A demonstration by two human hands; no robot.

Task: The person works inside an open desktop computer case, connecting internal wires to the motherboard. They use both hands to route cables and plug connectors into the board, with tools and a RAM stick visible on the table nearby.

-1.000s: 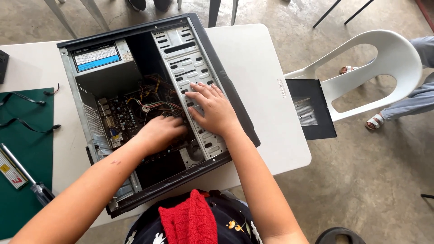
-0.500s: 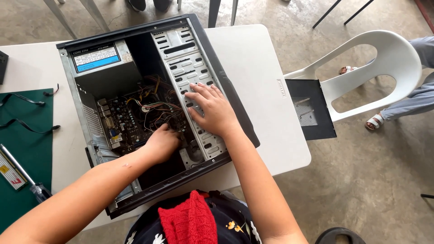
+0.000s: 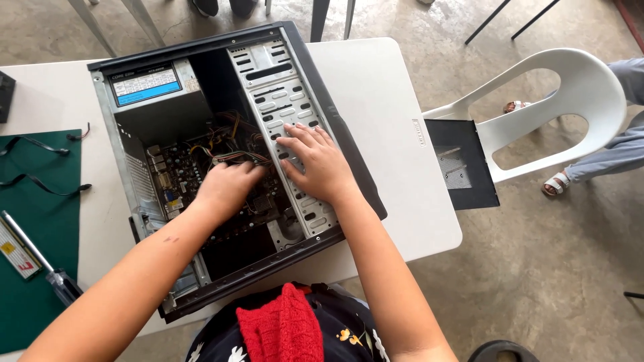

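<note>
A white folding table (image 3: 396, 167) carries an open desktop computer case (image 3: 221, 167), laid on its side with the side panel off, so the inside faces up. To the left lies a green work mat (image 3: 40, 221) with loose black cable ties (image 3: 40, 184) and a screwdriver (image 3: 40, 261) with a clear handle; to the right a white plastic chair (image 3: 557, 114) holds a flat black panel (image 3: 463, 164). Inside the case, the power supply (image 3: 157, 100) sits in the far left corner, the perforated metal drive cage (image 3: 285, 114) runs along the right side, and the dark motherboard (image 3: 181, 177) lies on the floor of the case under a bundle of orange and yellow wires (image 3: 231, 144). The right hand (image 3: 318, 161) lies flat on the drive cage, fingers spread and pressing down, bracing rather than holding anything. The left hand (image 3: 225, 191) reaches down among the wires over the motherboard, its fingers curled; whether they pinch a connector or only touch the bundle cannot be told, since the fingertips are hidden. The step in hand looks like work on a cable or plug at the board. The next move likely calls for a firm, straight pull or push on the connector, with the case kept steady.
</note>
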